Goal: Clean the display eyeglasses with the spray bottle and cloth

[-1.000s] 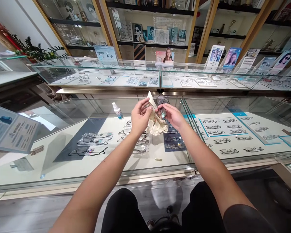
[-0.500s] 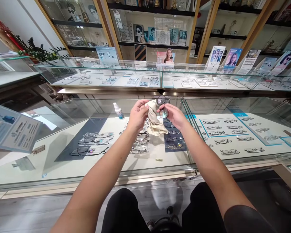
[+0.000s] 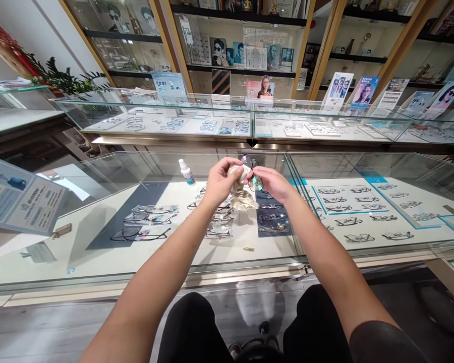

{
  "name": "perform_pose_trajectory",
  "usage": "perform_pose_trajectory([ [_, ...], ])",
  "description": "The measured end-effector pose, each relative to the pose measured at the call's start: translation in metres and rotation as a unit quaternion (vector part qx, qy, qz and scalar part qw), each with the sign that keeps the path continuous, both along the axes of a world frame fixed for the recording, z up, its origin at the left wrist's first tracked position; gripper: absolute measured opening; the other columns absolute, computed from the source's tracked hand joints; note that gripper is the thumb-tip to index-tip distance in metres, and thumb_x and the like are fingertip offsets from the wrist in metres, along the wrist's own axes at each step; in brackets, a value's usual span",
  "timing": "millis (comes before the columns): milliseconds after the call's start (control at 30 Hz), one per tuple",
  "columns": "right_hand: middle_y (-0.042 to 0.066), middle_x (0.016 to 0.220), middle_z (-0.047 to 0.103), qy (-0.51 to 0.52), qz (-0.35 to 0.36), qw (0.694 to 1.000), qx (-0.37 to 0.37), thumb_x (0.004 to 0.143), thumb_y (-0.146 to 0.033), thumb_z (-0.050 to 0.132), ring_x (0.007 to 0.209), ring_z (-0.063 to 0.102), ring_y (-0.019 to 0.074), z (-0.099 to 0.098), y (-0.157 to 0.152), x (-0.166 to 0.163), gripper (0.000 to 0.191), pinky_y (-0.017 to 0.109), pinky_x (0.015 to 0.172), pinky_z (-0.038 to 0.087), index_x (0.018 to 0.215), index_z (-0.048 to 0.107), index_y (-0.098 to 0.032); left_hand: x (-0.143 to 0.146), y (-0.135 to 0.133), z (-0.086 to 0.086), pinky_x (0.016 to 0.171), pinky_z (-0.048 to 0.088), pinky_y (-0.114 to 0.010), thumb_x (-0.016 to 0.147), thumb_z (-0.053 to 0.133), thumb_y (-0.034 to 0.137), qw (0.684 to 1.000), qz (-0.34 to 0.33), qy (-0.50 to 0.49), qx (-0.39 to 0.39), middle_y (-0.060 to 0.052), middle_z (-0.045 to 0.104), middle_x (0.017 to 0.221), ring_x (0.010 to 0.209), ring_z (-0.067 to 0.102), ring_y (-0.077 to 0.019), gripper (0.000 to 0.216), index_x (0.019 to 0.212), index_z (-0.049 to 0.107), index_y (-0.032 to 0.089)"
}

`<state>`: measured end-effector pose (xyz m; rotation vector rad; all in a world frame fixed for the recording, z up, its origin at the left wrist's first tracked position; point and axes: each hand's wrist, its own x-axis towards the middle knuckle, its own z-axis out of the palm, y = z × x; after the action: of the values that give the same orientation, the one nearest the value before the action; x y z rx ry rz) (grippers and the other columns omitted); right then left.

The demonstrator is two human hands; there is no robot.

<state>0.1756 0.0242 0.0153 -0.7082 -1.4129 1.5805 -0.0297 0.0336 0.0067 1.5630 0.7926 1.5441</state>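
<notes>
Both my hands are raised together above the glass display counter [image 3: 98, 262]. My left hand [image 3: 219, 182] pinches a cream cleaning cloth [image 3: 242, 197] that is bunched against a lens and hangs down below the fingers. My right hand [image 3: 274, 184] grips a pair of dark-framed glasses [image 3: 251, 169] by the lower lens, with the other lens sticking up above the fingers. The two hands nearly touch at the glasses.
A small white spray bottle [image 3: 186, 172] stands on the counter glass to the left of my hands. Several glasses [image 3: 142, 233] lie inside the case below. A leaflet stand [image 3: 17, 199] is at the left edge. A second glass counter [image 3: 249, 123] stands behind.
The cloth has been gathered from a raised, spread-out shape into a bunch against the lens. My hands have drawn closer together and the glasses have tilted slightly.
</notes>
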Motion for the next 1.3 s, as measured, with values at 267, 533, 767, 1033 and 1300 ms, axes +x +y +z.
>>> perform_pose_trajectory([
  [267, 0.006, 0.093, 0.079, -0.023, 0.03, 0.999, 0.028, 0.091, -0.053, 0.079, 0.088, 0.065, 0.018, -0.002, 0.0, -0.001, 0.033, 0.029, 0.081, 0.05, 0.089, 0.079, -0.019, 0.001, -0.001, -0.002, 0.069, 0.046, -0.028, 0.081, 0.091, 0.044, 0.998, 0.045, 0.033, 0.037, -0.001, 0.064, 0.09, 0.075, 0.058, -0.0149, 0.038, 0.097, 0.064, 0.022],
  [533, 0.005, 0.088, 0.078, -0.039, 0.02, 0.998, 0.049, 0.088, -0.055, 0.082, 0.087, 0.063, 0.018, 0.001, -0.003, -0.001, 0.035, 0.029, 0.078, 0.048, 0.088, 0.078, -0.02, -0.001, -0.014, 0.005, 0.071, 0.035, -0.032, 0.078, 0.095, 0.038, 0.952, 0.254, 0.144, 0.087, 0.002, 0.046, 0.08, 0.075, 0.041, -0.0177, 0.052, 0.077, 0.045, 0.024],
  [767, 0.005, 0.088, 0.076, -0.03, 0.022, 0.998, 0.057, 0.091, -0.056, 0.08, 0.085, 0.063, 0.0179, 0.002, -0.005, -0.002, 0.036, 0.029, 0.078, 0.05, 0.089, 0.078, -0.02, -0.001, -0.024, 0.008, 0.057, 0.023, -0.031, 0.093, 0.081, 0.059, 0.965, 0.177, 0.192, 0.004, 0.003, 0.049, 0.05, 0.054, 0.037, -0.0142, 0.061, 0.057, 0.049, 0.022],
  [1033, 0.005, 0.092, 0.077, -0.013, 0.048, 0.997, 0.067, 0.094, -0.054, 0.08, 0.086, 0.064, 0.0165, 0.001, -0.004, 0.001, 0.034, 0.028, 0.084, 0.051, 0.092, 0.079, -0.02, 0.004, -0.012, 0.004, 0.065, 0.049, -0.028, 0.083, 0.089, 0.067, 0.993, 0.004, 0.045, -0.105, -0.004, 0.074, 0.075, 0.067, 0.067, -0.0173, 0.052, 0.082, 0.072, 0.018],
  [1300, 0.006, 0.093, 0.077, -0.009, 0.048, 0.997, 0.064, 0.091, -0.058, 0.083, 0.085, 0.064, 0.0184, 0.004, -0.007, 0.001, 0.037, 0.031, 0.085, 0.055, 0.092, 0.079, -0.021, 0.007, -0.009, 0.004, 0.071, 0.056, -0.025, 0.07, 0.102, 0.061, 0.975, -0.114, -0.088, -0.167, 0.0, 0.07, 0.092, 0.076, 0.067, -0.0109, 0.063, 0.093, 0.06, 0.02],
])
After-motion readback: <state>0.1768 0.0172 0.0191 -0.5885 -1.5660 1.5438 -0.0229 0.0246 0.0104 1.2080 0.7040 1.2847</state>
